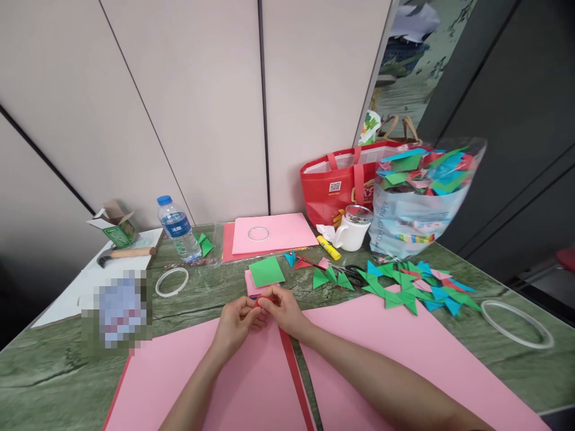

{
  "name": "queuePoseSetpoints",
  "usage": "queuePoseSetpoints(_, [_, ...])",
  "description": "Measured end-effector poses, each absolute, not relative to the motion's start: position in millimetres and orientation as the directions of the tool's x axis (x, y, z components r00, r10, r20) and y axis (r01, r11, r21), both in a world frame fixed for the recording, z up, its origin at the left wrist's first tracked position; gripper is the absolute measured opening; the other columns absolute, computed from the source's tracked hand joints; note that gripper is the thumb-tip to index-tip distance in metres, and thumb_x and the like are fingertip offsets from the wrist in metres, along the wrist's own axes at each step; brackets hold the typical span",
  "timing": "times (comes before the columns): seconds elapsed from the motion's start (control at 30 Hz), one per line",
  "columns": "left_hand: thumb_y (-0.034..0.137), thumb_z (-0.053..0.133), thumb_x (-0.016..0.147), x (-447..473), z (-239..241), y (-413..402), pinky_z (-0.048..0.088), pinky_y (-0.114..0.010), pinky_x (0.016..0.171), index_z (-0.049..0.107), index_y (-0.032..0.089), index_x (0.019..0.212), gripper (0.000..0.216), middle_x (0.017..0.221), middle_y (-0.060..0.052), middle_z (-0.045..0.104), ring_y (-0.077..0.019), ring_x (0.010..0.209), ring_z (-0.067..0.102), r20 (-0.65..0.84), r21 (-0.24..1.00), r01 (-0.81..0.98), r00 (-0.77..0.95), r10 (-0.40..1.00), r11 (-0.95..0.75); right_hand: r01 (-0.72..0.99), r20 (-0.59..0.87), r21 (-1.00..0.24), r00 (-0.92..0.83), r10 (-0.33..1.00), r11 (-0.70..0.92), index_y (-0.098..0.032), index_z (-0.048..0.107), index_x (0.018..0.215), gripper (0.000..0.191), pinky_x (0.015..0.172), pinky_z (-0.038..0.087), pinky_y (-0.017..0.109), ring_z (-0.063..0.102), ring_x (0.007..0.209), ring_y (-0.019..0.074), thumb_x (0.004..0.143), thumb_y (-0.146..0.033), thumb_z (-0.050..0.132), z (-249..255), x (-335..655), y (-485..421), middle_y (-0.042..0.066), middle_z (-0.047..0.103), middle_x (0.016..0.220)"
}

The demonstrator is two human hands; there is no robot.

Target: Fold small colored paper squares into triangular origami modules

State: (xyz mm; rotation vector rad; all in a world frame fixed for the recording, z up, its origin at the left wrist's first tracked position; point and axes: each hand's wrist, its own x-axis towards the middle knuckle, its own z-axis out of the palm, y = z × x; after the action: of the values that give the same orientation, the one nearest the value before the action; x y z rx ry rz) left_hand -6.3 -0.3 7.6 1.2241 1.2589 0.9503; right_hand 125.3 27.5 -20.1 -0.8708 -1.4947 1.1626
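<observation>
My left hand (236,323) and my right hand (282,309) meet over the near edge of a small paper stack. Between their fingertips they pinch a small piece of red paper (257,303), mostly hidden by the fingers. Just beyond lies the stack of square paper, a green sheet (267,272) on top and pink sheets (248,281) showing below. Large pink sheets (193,377) with red edges spread under my forearms. Folded paper pieces in green, blue, red and pink (399,293) lie heaped to the right.
Scissors (354,275), a yellow glue stick (329,247) and a white mug (353,230) stand or lie behind. Further around are a water bottle (177,230), hammer (128,254), tape rolls (172,282), a plastic bag of folded paper (415,206) and a red bag (323,191).
</observation>
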Motion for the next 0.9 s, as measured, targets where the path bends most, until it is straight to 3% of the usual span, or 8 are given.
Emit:
queuePoseSetpoints(0.13, [0.036,0.057,0.069,-7,10,-2,0.049,-0.028,0.046,0.048,0.016,0.065,0.022,0.054,-0.003,0.065,-0.0172,0.048,0.062,-0.136,0.977,0.181,0.127,0.983,0.111,-0.039,0.264,-0.964,-0.258,0.929,0.263,-0.016,0.057,0.072,0.012,0.056,0.041,0.022,0.051,0.059,0.0106,0.074,-0.027,0.053,-20,123,27,-0.001,0.056,0.067])
queuePoseSetpoints(0.33, [0.037,0.054,0.071,-2,11,-4,0.042,-0.023,0.038,0.048,0.016,0.064,0.022,0.049,0.000,0.061,-0.0133,0.040,0.056,-0.096,0.977,0.205,0.181,0.979,0.057,-0.080,0.262,-0.965,-0.211,0.942,0.250,-0.016,0.052,0.057,0.020,0.052,0.039,0.021,0.047,0.052,0.0093,0.072,-0.029,0.056,-19,126,28,-0.003,0.051,0.056])
queuePoseSetpoints(0.5, [0.038,0.056,0.068,-7,15,0,0.040,-0.021,0.036,0.050,0.016,0.064,0.022,0.048,0.002,0.058,-0.0119,0.037,0.054,-0.081,0.984,0.162,0.072,0.994,0.069,-0.073,0.233,-0.972,-0.226,0.946,0.222,-0.018,0.059,0.080,0.015,0.054,0.041,0.022,0.053,0.060,0.0112,0.074,-0.030,0.053,-18,123,25,0.000,0.059,0.072])
queuePoseSetpoints(0.67, [0.034,0.055,0.069,-11,14,3,0.038,-0.021,0.037,0.052,0.016,0.065,0.019,0.046,0.004,0.055,-0.0103,0.037,0.050,-0.047,0.985,0.170,0.056,0.997,0.037,0.035,0.242,-0.965,-0.253,0.937,0.259,-0.016,0.051,0.059,0.022,0.044,0.034,0.020,0.044,0.045,0.0086,0.076,-0.030,0.050,-21,121,24,-0.004,0.048,0.050])
queuePoseSetpoints(0.9, [0.034,0.051,0.073,-13,12,3,0.037,-0.021,0.040,0.049,0.018,0.064,0.019,0.046,0.004,0.053,-0.0103,0.039,0.049,0.041,0.976,0.207,0.114,0.993,-0.064,0.144,0.340,-0.910,-0.276,0.899,0.388,-0.017,0.048,0.057,0.017,0.047,0.032,0.019,0.039,0.049,0.0080,0.074,-0.022,0.049,-15,124,22,-0.005,0.043,0.052])
